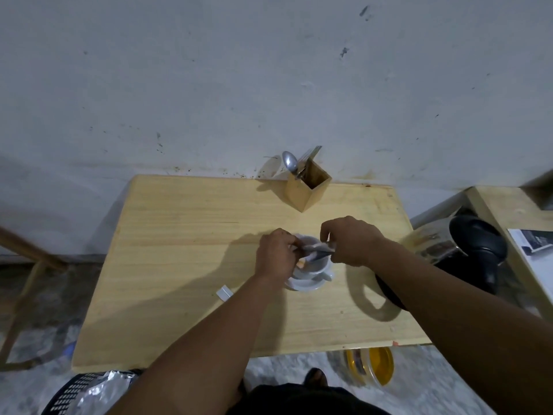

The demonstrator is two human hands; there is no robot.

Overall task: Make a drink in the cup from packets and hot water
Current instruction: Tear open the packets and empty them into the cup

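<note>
Your left hand (276,254) and right hand (351,241) pinch opposite ends of a small crumpled packet (315,250) directly above the white ceramic cup (311,269). The cup sits on a white saucer (305,285) mid pale wooden tabletop (179,250). A steel kettle (443,250) stands right; a wooden cutlery holder (308,187) stands behind.

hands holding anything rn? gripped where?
Both hands hold one small packet over the cup: left hand pinches its left end, right hand its right end. Blurred, so finer grip detail cannot be told.
</note>
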